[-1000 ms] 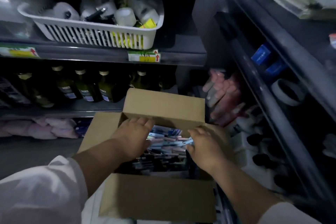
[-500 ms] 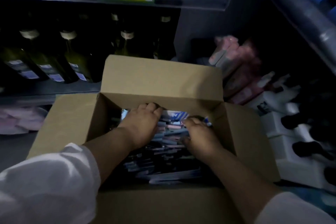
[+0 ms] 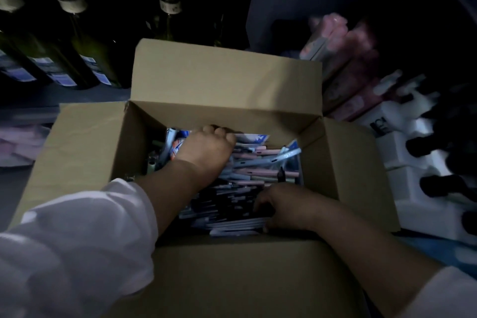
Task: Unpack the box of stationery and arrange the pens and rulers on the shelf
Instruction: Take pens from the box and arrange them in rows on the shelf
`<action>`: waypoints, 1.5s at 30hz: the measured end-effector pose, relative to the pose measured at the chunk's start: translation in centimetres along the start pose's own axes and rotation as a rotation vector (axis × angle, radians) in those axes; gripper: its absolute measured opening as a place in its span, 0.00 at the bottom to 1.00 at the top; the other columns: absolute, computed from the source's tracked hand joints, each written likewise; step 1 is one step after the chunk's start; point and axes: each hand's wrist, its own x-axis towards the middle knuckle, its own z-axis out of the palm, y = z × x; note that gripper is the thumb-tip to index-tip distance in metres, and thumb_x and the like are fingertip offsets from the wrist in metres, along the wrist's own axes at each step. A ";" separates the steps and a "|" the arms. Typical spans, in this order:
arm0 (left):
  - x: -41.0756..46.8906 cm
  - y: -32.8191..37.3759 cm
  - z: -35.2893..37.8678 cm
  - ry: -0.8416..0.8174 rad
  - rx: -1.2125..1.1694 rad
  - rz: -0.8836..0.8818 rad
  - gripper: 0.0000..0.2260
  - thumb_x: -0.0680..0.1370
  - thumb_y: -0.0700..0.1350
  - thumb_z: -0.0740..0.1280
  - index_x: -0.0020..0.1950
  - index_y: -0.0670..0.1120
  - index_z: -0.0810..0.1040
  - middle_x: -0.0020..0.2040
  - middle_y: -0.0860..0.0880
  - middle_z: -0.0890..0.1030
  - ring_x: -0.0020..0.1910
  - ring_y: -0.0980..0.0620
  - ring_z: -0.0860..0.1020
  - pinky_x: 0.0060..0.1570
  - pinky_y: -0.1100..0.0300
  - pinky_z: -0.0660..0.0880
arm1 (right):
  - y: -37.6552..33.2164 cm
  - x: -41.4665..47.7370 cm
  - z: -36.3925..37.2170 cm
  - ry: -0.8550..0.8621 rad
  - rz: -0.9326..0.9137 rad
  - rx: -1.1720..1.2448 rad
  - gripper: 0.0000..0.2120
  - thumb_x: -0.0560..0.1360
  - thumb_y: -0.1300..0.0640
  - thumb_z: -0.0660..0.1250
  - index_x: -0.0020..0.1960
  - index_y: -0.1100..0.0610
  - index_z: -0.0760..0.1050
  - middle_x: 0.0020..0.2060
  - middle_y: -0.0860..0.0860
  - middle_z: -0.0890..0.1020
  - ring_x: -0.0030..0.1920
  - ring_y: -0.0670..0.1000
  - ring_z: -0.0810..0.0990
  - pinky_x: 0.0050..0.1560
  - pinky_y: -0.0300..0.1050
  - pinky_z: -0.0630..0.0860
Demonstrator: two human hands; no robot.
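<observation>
Many pens [image 3: 260, 173], apparently packeted, fill the open box [image 3: 227, 85].

Grey shelf [image 3: 31, 97] carries dark labelled bottles [image 3: 85, 59], upper left.

Cardboard box [image 3: 227, 80], centre of frame, flaps spread open, packed with pens [image 3: 263, 170], pink and dark. Left hand [image 3: 206, 150] at far end of pile, fingers curled down among pens. Right hand [image 3: 284, 209] on near end, grip lost in shadow. Dark glass bottles [image 3: 85, 54], upper left. Pink packs [image 3: 343, 59], upper right.
</observation>
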 end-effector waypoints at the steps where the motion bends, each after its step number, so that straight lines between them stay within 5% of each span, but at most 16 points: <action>1: 0.0 0.0 0.2 -0.021 -0.024 -0.021 0.14 0.79 0.43 0.58 0.65 0.42 0.67 0.61 0.41 0.74 0.58 0.40 0.73 0.54 0.51 0.69 | 0.1 0.3 0.1 -0.016 0.014 -0.041 0.23 0.71 0.52 0.73 0.65 0.49 0.75 0.63 0.48 0.76 0.61 0.50 0.75 0.57 0.40 0.72; 7: 0.9 -0.3 1.7 -0.025 -0.059 -0.114 0.16 0.79 0.48 0.62 0.65 0.45 0.70 0.62 0.43 0.72 0.60 0.41 0.71 0.56 0.52 0.70 | 0.2 2.4 1.2 -0.026 0.014 -0.191 0.17 0.74 0.56 0.69 0.62 0.53 0.76 0.59 0.53 0.78 0.56 0.54 0.77 0.46 0.40 0.70; 15: 0.2 -0.1 1.6 -0.008 0.005 -0.063 0.18 0.79 0.56 0.59 0.63 0.46 0.72 0.62 0.43 0.72 0.61 0.41 0.69 0.56 0.53 0.66 | 0.4 2.5 1.6 0.036 -0.003 -0.196 0.11 0.75 0.57 0.66 0.56 0.55 0.78 0.56 0.54 0.79 0.55 0.55 0.77 0.50 0.43 0.72; 22: -2.6 -1.4 -2.7 0.029 -0.358 -0.125 0.16 0.77 0.49 0.64 0.64 0.50 0.72 0.58 0.42 0.80 0.58 0.42 0.77 0.49 0.57 0.71 | 1.0 -0.5 -0.2 0.290 0.040 0.081 0.13 0.76 0.58 0.60 0.60 0.53 0.75 0.59 0.54 0.79 0.59 0.55 0.77 0.58 0.45 0.74; 25: -3.5 -2.2 -4.6 0.113 -0.553 -0.176 0.10 0.79 0.47 0.61 0.58 0.49 0.76 0.54 0.41 0.81 0.55 0.41 0.78 0.48 0.56 0.71 | 0.8 -2.7 -1.7 0.346 0.069 0.173 0.05 0.77 0.55 0.61 0.51 0.54 0.74 0.53 0.54 0.81 0.54 0.54 0.78 0.54 0.48 0.75; 30: -5.0 -3.4 -8.7 0.154 -1.090 -0.300 0.08 0.74 0.48 0.63 0.48 0.46 0.76 0.44 0.45 0.83 0.46 0.44 0.81 0.50 0.52 0.78 | -0.7 -7.9 -4.8 0.456 0.104 0.311 0.07 0.79 0.57 0.62 0.53 0.58 0.74 0.50 0.56 0.80 0.50 0.55 0.78 0.48 0.46 0.72; 33: -6.3 -3.6 -12.3 0.176 -1.393 -0.363 0.04 0.78 0.42 0.63 0.50 0.47 0.77 0.37 0.50 0.81 0.33 0.59 0.80 0.33 0.64 0.77 | -1.3 -11.1 -6.5 0.481 0.145 0.433 0.06 0.79 0.56 0.61 0.51 0.58 0.74 0.46 0.55 0.81 0.47 0.54 0.79 0.50 0.50 0.75; 35: -7.4 -3.6 -14.9 0.180 -1.444 -0.399 0.05 0.80 0.38 0.61 0.53 0.44 0.76 0.34 0.49 0.79 0.26 0.59 0.76 0.25 0.66 0.71 | -1.9 -13.6 -7.9 0.520 0.149 0.486 0.07 0.78 0.54 0.61 0.50 0.57 0.75 0.45 0.53 0.81 0.47 0.53 0.80 0.50 0.51 0.77; 40: -10.0 -3.5 -21.9 0.269 -1.564 -0.429 0.05 0.80 0.38 0.63 0.53 0.44 0.77 0.41 0.47 0.81 0.32 0.53 0.78 0.28 0.65 0.74 | -4.2 -19.9 -10.5 0.618 0.104 0.965 0.08 0.80 0.61 0.60 0.50 0.55 0.77 0.43 0.50 0.84 0.42 0.49 0.83 0.45 0.47 0.78; 45: -12.5 -2.5 -29.4 0.272 -1.643 -0.376 0.03 0.80 0.39 0.63 0.48 0.43 0.76 0.34 0.47 0.80 0.26 0.52 0.78 0.23 0.67 0.71 | -6.8 -25.6 -13.0 0.680 0.114 1.308 0.08 0.82 0.60 0.58 0.54 0.55 0.76 0.44 0.52 0.84 0.42 0.52 0.83 0.34 0.43 0.77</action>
